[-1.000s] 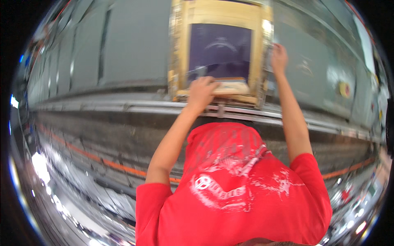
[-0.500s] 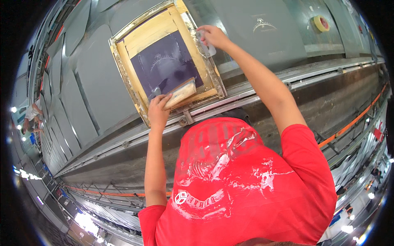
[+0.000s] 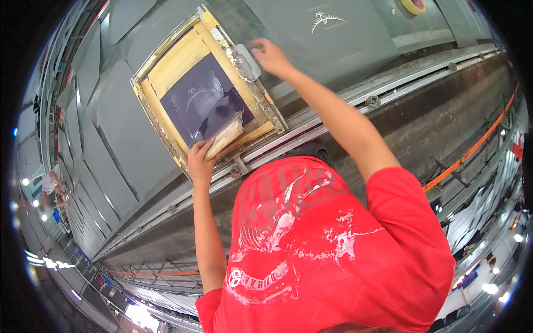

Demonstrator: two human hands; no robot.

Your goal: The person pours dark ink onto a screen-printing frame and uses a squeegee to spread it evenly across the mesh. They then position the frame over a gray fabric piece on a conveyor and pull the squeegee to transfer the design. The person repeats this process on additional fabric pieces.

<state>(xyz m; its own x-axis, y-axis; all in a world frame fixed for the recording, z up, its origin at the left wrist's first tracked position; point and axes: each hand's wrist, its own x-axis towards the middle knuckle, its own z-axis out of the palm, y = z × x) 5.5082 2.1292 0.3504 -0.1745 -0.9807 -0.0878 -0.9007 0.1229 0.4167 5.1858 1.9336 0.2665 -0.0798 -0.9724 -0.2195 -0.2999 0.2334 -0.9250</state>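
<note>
A screen-printing frame (image 3: pixel 149 99) with yellow tape borders and a dark purple mesh panel (image 3: pixel 191 105) lies tilted on the grey work surface. The panel shows a pale arched design, with wet dark ink lower down. My left hand (image 3: pixel 201 161) grips one end of a wooden squeegee (image 3: pixel 226 137), which leans across the lower edge of the mesh. Off the frame's right side, my right hand (image 3: pixel 273 60) hangs slightly blurred, fingers partly curled and apart, holding nothing. A translucent plastic handle (image 3: pixel 248 62) on that side of the frame is just left of its fingertips.
Right of the frame lies a grey sheet (image 3: pixel 333 44) with a white arched print. A tape roll (image 3: pixel 413 6) sits at the far right. A metal rail (image 3: pixel 311 135) runs along the near edge. Grey sheets (image 3: pixel 119 105) overlap on the left; another person (image 3: pixel 54 183) is far left.
My right hand has let go of the plastic handle and drawn off to its right. My left hand keeps the squeegee at the mesh's lower edge. The whole view has shifted a little.
</note>
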